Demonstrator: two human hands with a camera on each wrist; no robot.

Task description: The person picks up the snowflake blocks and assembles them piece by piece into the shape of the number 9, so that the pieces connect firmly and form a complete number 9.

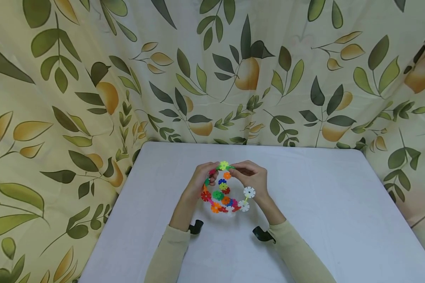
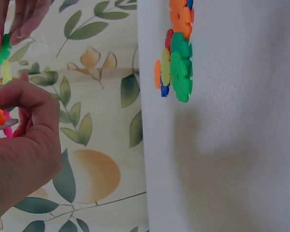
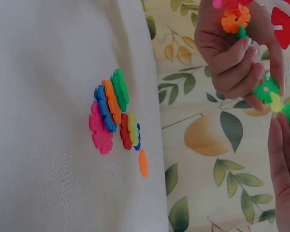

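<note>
A curved chain of interlocking plastic snowflake discs hangs between both hands. Along it are red, orange, pink, green, white and yellow discs, slotted edge to edge. My left hand grips its upper left part, fingers curled round it, as the right wrist view also shows. A yellow-green disc sits at the top, between the hands. With thumb and fingertips my right hand pinches the green disc beside it. The chain's other end, a white disc, hangs near the right wrist.
Below the chain, several loose discs lie on the white table, among them pink, blue, orange and green ones. A lone orange disc lies farther back. A leaf-patterned curtain surrounds the table's back and sides.
</note>
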